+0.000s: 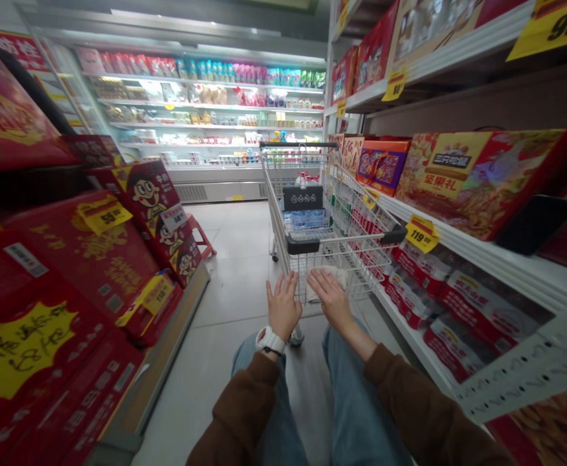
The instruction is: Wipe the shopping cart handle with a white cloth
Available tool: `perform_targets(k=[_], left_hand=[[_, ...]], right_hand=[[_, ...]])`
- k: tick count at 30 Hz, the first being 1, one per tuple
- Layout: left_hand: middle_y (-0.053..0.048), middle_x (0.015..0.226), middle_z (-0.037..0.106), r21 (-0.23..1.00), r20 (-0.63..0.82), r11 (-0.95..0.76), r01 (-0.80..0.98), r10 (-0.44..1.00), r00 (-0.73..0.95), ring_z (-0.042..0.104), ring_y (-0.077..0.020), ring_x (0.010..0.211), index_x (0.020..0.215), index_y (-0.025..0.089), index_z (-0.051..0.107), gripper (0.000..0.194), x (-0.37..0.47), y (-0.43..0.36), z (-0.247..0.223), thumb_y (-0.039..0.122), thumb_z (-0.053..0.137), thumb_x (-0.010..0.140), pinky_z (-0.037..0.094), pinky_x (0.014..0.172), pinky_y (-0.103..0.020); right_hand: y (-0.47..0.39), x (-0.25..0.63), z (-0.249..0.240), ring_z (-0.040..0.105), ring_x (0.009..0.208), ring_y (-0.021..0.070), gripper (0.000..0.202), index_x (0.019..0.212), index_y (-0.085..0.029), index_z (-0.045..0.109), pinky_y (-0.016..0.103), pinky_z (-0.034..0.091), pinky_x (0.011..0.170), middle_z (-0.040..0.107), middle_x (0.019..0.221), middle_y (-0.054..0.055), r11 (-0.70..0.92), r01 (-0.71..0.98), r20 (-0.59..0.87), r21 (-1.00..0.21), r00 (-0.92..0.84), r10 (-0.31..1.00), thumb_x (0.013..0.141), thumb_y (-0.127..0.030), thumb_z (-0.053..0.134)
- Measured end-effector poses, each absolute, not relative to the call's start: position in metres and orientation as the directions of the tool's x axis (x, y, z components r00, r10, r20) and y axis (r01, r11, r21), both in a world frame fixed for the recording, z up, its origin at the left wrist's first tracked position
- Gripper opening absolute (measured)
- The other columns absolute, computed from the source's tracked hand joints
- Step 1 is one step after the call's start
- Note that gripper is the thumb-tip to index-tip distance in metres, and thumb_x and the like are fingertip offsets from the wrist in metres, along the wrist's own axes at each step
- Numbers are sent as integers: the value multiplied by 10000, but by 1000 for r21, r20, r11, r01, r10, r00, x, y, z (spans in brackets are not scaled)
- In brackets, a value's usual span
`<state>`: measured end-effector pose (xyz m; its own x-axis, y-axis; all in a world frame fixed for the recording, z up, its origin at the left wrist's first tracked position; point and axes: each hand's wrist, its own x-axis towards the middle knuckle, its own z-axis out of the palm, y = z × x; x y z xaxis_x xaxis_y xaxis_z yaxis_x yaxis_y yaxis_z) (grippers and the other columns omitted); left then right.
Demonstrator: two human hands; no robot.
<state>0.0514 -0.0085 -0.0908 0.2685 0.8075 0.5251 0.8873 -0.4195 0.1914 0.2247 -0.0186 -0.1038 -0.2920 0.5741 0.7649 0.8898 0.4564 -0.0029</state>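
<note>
A wire shopping cart (307, 243) with black corner bumpers stands right in front of my knees. Against its near wire end, my right hand (331, 296) lies flat on a whitish cloth (338, 277), fingers stretched out. My left hand (283, 307), with a white watch on the wrist, is at the cart's near left corner, its fingers spread and nothing in them. Whether the left fingertips touch the wires I cannot tell. A dark sign plate (303, 198) hangs inside the cart, towards the handle (299, 145) at the far end.
Stacked red gift boxes (79, 252) line the left on a low platform. On the right, white shelving (451, 255) holds boxes, bottle packs (478, 304) and a dark phone (538, 223). A refrigerated display (206, 123) stands across the back, with a red stool (200, 236) before it.
</note>
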Motion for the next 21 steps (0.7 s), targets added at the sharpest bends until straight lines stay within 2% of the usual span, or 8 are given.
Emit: perform_targets(k=[4, 8, 14, 21], left_hand=[[-57, 1534, 460, 191, 526, -431, 882, 803, 279, 363, -263, 1448, 1493, 210, 394, 775, 52, -9, -93, 93, 488, 732, 122, 1240, -590], [-58, 1535, 457, 188, 529, -441, 878, 798, 287, 371, -260, 1443, 1494, 211, 393, 789, 53, -9, -95, 80, 484, 721, 125, 1240, -590], [-56, 1543, 446, 210, 522, -428, 879, 810, 269, 366, -262, 1447, 1494, 209, 395, 786, 57, -10, -95, 77, 474, 723, 143, 1236, -592], [-80, 1534, 455, 197, 517, -434, 879, 808, 284, 375, -269, 1441, 1468, 179, 436, 728, 55, -10, -98, 78, 460, 747, 158, 1230, -602]], right_hand=[[-24, 226, -93, 333, 1467, 205, 820, 1462, -218, 479, 448, 380, 1169, 501, 1500, 61, 463, 886, 786, -28, -266, 558, 707, 84, 371], [-18, 226, -79, 311, 1477, 206, 790, 1434, -220, 516, 455, 360, 1178, 493, 1506, 57, 466, 885, 804, 5, -280, 524, 721, 84, 362], [-23, 221, -98, 371, 1449, 209, 759, 1429, -206, 519, 446, 400, 1152, 523, 1480, 72, 455, 890, 750, -1, -301, 590, 731, 66, 400], [-20, 207, -81, 347, 1461, 225, 726, 1427, -211, 522, 446, 354, 1181, 495, 1505, 47, 446, 895, 776, 2, -283, 563, 769, 70, 402]])
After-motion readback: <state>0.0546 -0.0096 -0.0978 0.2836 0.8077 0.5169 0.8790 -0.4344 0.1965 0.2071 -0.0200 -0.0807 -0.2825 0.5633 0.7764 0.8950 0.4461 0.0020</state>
